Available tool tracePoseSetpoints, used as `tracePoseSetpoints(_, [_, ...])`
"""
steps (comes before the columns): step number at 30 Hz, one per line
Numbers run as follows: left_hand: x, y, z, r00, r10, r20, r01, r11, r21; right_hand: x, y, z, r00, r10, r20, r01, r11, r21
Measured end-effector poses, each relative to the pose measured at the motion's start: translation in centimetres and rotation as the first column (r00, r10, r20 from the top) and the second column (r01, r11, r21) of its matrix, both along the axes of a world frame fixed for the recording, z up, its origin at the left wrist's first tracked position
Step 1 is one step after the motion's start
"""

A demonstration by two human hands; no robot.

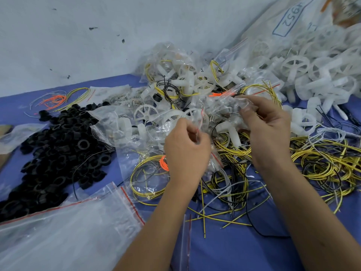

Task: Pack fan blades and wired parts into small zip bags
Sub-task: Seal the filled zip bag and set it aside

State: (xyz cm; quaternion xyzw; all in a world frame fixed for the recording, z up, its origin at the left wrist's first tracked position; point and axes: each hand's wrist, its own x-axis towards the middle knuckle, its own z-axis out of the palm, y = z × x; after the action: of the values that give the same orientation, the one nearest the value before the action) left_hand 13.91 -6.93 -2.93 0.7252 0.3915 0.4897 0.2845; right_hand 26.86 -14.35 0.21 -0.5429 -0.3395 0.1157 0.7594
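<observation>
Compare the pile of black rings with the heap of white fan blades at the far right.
The black rings are dark, small plain hoops; the white fan blades are pale, translucent and larger, with spoked hubs and vanes. The rings lie loose on the blue cloth at left; the blades spill from a big bag at right. Both are unsorted heaps.

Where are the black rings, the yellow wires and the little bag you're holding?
black rings (58,145): head view, middle of the pile.
yellow wires (322,163): head view, on the tangled coils at right.
small zip bag (220,112): head view, crumpled clear plastic between both hands.
</observation>
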Motion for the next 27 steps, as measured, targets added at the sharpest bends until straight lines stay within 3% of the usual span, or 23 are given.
tracePoseSetpoints(4, [0.0, 0.2, 0.1, 0.984, -0.006, 0.177, 0.015, 0.999, -0.044, -0.8, 0.0, 0.1, 0.971, 0.237, -0.041, -0.238, 0.971, -0.035])
tracePoseSetpoints(6, [0.0, 0.1, 0.0, 0.973, -0.027, 0.229, 0.035, 0.999, -0.032, -1.2, 0.0, 0.0, 0.961, 0.276, -0.008, -0.275, 0.956, -0.098])
tracePoseSetpoints(11, [-0.1, -0.1, 0.1, 0.959, 0.002, 0.283, -0.009, 1.000, 0.023, -0.9, -0.1, -0.3, 0.965, 0.162, 0.205, -0.101, 0.955, -0.281])
tracePoseSetpoints(14, [-0.3, -0.1, 0.3, 0.956, 0.020, 0.294, -0.046, 0.996, 0.081, -1.1, 0.0, -0.7, 0.907, 0.147, 0.394, -0.002, 0.939, -0.344])
tracePoseSetpoints(16, [-0.3, -0.1, 0.3, 0.967, 0.008, 0.255, -0.043, 0.990, 0.133, -1.5, 0.0, -0.8, 0.880, 0.174, 0.442, -0.007, 0.935, -0.353])
tracePoseSetpoints(22, [-0.3, -0.8, 1.0, 0.994, -0.037, 0.104, -0.010, 0.910, 0.415, -1.3, -0.1, -0.3, 0.918, 0.375, 0.131, -0.329, 0.902, -0.278])
tracePoseSetpoints(27, [-0.1, -1.6, 1.2, 0.991, -0.104, 0.085, 0.046, 0.859, 0.510, -1.6, -0.4, -0.3, 0.738, 0.664, -0.122, -0.674, 0.714, -0.192])
